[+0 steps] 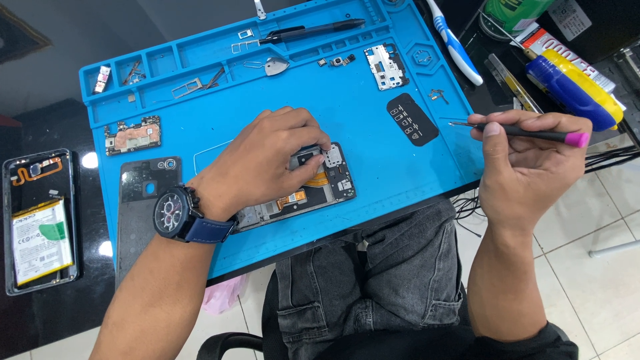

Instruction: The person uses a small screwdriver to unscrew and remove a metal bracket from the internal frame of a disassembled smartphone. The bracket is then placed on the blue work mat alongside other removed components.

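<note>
The left hand [270, 157] lies palm down with its forearm slanting in from the lower left, fingers curled and fingertips pressing downward, while the right hand [527, 160] is raised palm toward the body, fingers and thumb closed in a pinch, forearm rising from below.

So on the bench I count one blue repair mat [373, 173], two opened phone frames [40, 220] [313, 190], one loose back cover [137, 200], two bare circuit boards [132, 135] [385, 67], one toothbrush [453, 43], one screwdriver [533, 135].
</note>
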